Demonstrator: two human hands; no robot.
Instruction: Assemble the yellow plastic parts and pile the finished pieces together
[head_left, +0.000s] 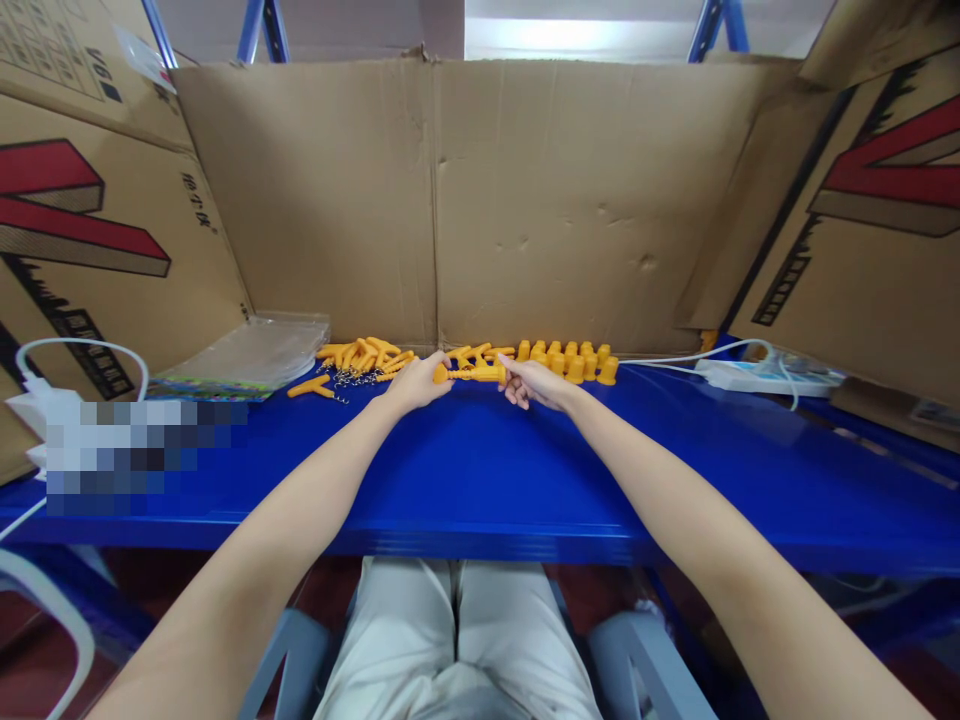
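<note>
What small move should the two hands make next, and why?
I would probably ease the right hand toward the left hand, keeping the cap and stem in line. The left hand holds the handle, the right hand grips the cap's flared end, and some stem shows between them, so the cap seems not fully on.

Tons of room on the blue table [487,470] on the near side of the fingers [517,393], a hand could totally slide through there. Past them it's a dead end, cardboard wall [585,210]. Orange handles [367,354] clutter the left, orange caps [574,369] block the right, power strip [757,378] farther right.
</note>
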